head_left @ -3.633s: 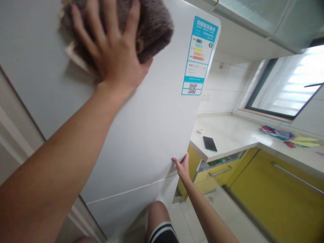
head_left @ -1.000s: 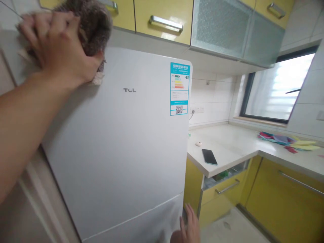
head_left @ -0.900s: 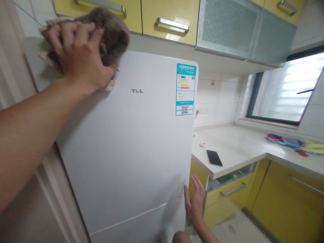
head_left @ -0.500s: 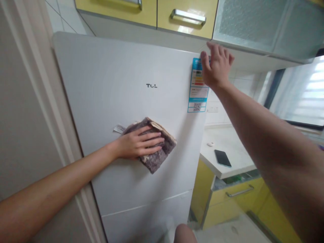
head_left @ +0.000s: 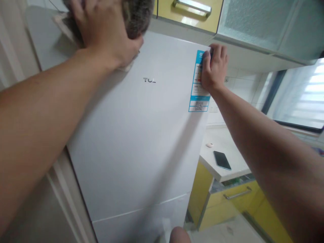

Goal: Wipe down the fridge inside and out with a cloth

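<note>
Phone (head_left: 222,160) on counter (head_left: 220,138), right hand (head_left: 216,65) overlapping label (head_left: 199,98)

A dark-screened phone (head_left: 222,160) lies flat near the corner of a white kitchen surface (head_left: 219,137), with a small, pale, rounded object (head_left: 209,145) just beside it.

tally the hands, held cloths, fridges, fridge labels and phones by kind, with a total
Hands (left hand, right hand): 2
Held cloth: 1
Fridge: 1
Fridge label: 1
Phone: 1
Total: 6
</note>
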`<state>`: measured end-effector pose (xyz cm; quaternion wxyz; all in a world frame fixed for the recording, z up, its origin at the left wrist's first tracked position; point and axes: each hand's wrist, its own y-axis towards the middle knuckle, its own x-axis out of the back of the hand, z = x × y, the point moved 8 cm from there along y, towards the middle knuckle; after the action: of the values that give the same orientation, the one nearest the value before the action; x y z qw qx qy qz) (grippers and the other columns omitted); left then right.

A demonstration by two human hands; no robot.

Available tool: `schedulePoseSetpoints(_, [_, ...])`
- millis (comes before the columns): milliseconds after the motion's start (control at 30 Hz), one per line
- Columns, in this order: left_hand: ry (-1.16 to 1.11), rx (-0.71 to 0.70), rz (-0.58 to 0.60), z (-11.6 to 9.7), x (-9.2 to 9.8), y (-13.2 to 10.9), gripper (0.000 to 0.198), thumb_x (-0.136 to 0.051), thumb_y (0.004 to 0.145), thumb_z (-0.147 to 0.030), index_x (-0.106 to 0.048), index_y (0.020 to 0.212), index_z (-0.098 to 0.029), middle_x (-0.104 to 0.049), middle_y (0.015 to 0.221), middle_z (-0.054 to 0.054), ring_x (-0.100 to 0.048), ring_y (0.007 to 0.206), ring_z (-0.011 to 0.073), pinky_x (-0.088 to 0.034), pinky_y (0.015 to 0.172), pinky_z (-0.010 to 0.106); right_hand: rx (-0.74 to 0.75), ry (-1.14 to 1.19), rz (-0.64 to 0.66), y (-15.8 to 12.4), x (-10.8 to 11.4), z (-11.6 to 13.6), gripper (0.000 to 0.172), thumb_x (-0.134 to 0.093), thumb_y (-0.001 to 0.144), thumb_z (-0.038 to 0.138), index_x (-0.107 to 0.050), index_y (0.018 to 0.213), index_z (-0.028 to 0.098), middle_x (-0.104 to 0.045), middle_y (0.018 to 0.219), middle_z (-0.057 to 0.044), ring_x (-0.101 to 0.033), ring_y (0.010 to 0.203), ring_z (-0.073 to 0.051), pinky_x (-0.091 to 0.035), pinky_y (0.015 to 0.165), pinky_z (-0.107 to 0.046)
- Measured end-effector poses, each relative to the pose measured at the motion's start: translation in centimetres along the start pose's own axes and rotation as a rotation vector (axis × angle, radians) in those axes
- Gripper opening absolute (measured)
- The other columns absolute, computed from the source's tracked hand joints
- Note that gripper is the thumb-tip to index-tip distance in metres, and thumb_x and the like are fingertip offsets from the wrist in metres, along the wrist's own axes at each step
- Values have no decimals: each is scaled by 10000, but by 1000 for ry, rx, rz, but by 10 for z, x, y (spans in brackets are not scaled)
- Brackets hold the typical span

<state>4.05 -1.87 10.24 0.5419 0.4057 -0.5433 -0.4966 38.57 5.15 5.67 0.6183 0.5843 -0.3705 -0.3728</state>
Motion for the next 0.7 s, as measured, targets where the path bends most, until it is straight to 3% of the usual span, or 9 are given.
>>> schedulePoseSetpoints(33, [-12,5,64,-18,-8,4,782,-607,951,-628,-566,1420,-3,-571,1584,7,-337,1525,145,418,801,82,-5,10,21,0,-1,-1,404,-249,1092,636,-546,1349,543,-642,1432,-10,-435,1472,-321,-328,1231,-646])
schedulePoseSetpoints(67, [-53,-57,100,-41,-13,1,776,-580,965,-613,-552,1460,-16,-526,1627,7,-313,1557,169,399,826,72,-5,16,35,0,-2,-2,434,-210,1080,649,-519,1373,565,-634,1435,-8,-415,1479,-332,-309,1231,-658])
schedulePoseSetpoints(133, [-167,-301,78,-94,-14,-28,783,-601,962,-526,-453,1605,-105,-351,1753,20,-216,1639,262,311,1216,338,3,21,43,1,-1,-4,484,-182,1066,665,-516,1389,532,-619,1437,-29,-429,1449,-363,-305,1205,-678])
schedulePoseSetpoints(200, [-226,-536,94,-135,-21,-84,825,-711,901,-404,-418,1653,-233,-267,1803,32,-177,1668,322,21,1340,573,18,25,36,3,2,-3,487,-187,1066,661,-550,1343,489,-616,1427,-50,-479,1388,-371,-332,1172,-669])
schedulePoseSetpoints(300, [-254,-715,181,-158,-41,-192,923,-808,816,-304,-426,1652,-226,-290,1798,59,-216,1673,299,-37,1356,589,35,45,27,4,8,1,393,-245,1077,578,-584,1233,454,-645,1367,-60,-538,1307,-345,-383,1136,-625])
schedulePoseSetpoints(400, [-283,-702,191,-144,-51,-298,951,-831,772,-267,-460,1647,-249,-339,1774,37,-232,1674,258,16,1383,494,26,57,11,5,12,5,286,-317,1062,476,-583,1160,437,-665,1314,-55,-561,1264,-298,-414,1136,-568])
schedulePoseSetpoints(533, [-316,-716,156,-96,-45,-414,632,-685,913,-254,-613,1540,-275,-529,1658,-10,-138,1693,182,36,1393,464,-10,40,-13,6,10,4,271,-308,1057,491,-565,1141,487,-665,1324,-23,-543,1241,-281,-414,1138,-522])
schedulePoseSetpoints(633, [-362,-779,134,-51,-36,-453,505,-588,967,-173,-697,1433,-332,-662,1535,-44,-227,1667,134,-73,1397,429,-14,36,-13,6,7,2,371,-241,1069,580,-575,1181,461,-654,1349,-46,-533,1227,-304,-402,1120,-548])
schedulePoseSetpoints(700, [-319,-698,120,-18,-33,-437,489,-564,990,-202,-692,1439,-345,-688,1507,-20,-283,1652,162,-98,1392,455,-6,23,-17,5,6,2,444,-194,1065,623,-582,1205,459,-651,1355,-49,-529,1226,-312,-404,1101,-560])
